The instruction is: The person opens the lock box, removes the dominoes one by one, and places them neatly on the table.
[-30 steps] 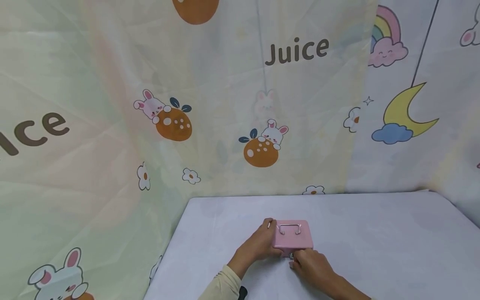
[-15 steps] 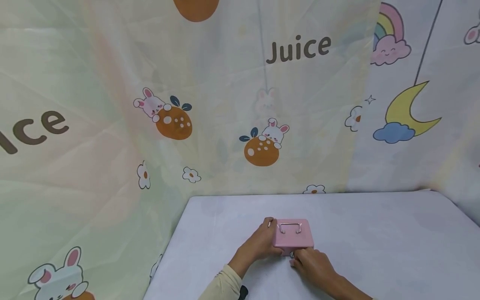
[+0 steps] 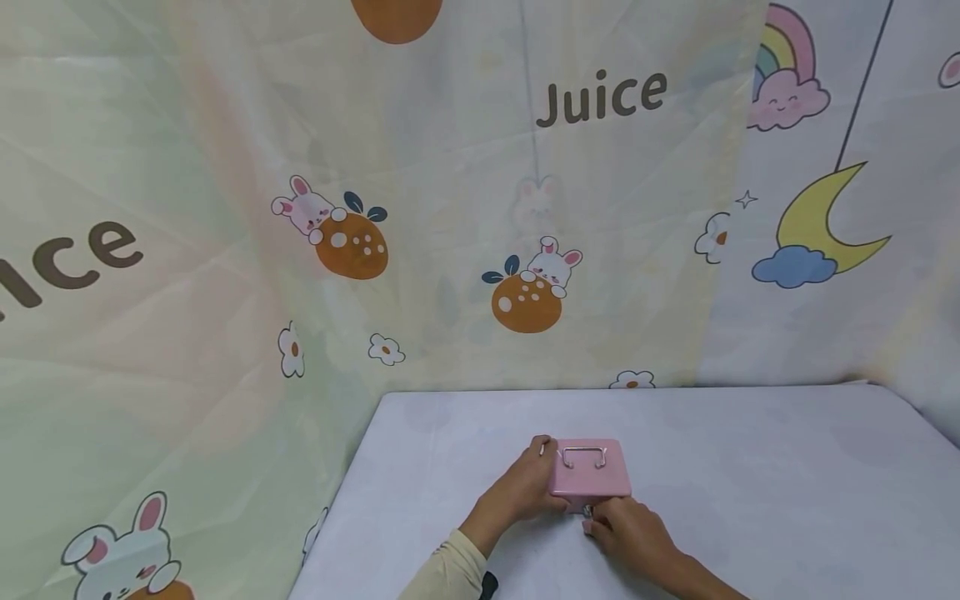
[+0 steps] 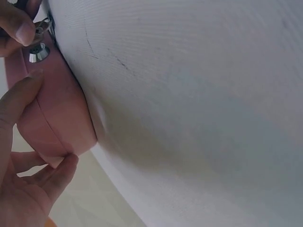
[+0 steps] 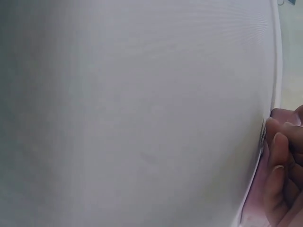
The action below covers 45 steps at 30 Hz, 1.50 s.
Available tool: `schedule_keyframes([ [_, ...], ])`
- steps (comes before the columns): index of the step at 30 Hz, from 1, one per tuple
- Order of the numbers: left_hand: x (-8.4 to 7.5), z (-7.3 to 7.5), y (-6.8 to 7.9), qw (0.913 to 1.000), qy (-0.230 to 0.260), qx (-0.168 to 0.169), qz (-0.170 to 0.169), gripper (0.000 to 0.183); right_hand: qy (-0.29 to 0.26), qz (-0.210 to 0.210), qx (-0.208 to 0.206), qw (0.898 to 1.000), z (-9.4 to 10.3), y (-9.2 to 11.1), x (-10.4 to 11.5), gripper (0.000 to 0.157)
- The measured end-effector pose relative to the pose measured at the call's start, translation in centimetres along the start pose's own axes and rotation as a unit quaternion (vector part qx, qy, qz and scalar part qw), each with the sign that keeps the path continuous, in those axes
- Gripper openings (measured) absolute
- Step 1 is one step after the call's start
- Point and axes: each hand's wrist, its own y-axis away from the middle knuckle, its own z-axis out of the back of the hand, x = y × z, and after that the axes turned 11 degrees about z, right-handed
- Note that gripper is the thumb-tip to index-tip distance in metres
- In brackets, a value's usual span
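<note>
In the head view, the pink box (image 3: 590, 470) sat on the white table (image 3: 750, 475); the left hand (image 3: 521, 485) gripped its left side, and the right hand (image 3: 636, 535) bent in at its front. The left wrist view showed the right hand pinching a small, half-covered metal piece (image 4: 41, 31) beside the box's silver lock (image 4: 39, 54). In the right wrist view, curled fingers (image 5: 279, 150) hid much of the cut-off box.

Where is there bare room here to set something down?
Widest: the white table right of the pink box and right hand, out to its right edge. There's also a strip behind the box, up to the printed cloth, and a patch between the left hand and the table's left edge. It's crowded at the box's front, both hands close to the metal lock.
</note>
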Motion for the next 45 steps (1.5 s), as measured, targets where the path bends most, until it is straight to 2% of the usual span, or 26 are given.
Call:
schedule_keyframes([
  [4, 0.0, 0.0, 0.1, 1.0000, 0.001, 0.003, 0.005, 0.099, -0.057, -0.002, 0.013, 0.998, -0.1, 0.2, -0.4, 0.027],
  [9, 0.1, 0.0, 0.3, 1.0000, 0.001, 0.006, 0.007, 0.099, -0.130, -0.005, 0.028, 0.991, -0.3, 0.2, -1.1, 0.021],
  [15, 0.1, 0.0, 0.2, 0.9999, 0.003, 0.010, 0.005, 0.099, -0.190, -0.036, 0.037, 0.980, -0.4, 0.2, -1.6, 0.019],
  [21, -0.1, 0.3, 0.0, 1.0000, 0.002, 0.007, -0.003, 0.098, -0.251, -0.093, 0.033, 0.963, -0.8, 0.3, -2.0, 0.016],
  [27, 0.0, 0.4, 0.2, 0.9999, 0.001, 0.001, -0.010, 0.099, -0.297, -0.138, 0.036, 0.944, -1.0, 0.4, -1.9, 0.021],
  [35, 0.0, 0.3, 0.1, 0.9999, 0.005, 0.004, -0.008, 0.099, -0.353, -0.206, 0.031, 0.912, -0.7, 0.4, -1.0, 0.021],
  [40, 0.1, 0.1, 0.0, 1.0000, 0.005, 0.001, -0.006, 0.100, -0.372, -0.215, 0.031, 0.902, -0.5, 0.4, -0.8, 0.022],
  [45, 0.2, -0.1, 0.0, 1.0000, 0.001, -0.002, -0.009, 0.100, -0.382, -0.219, 0.033, 0.897, -0.5, 0.5, -0.8, 0.022],
])
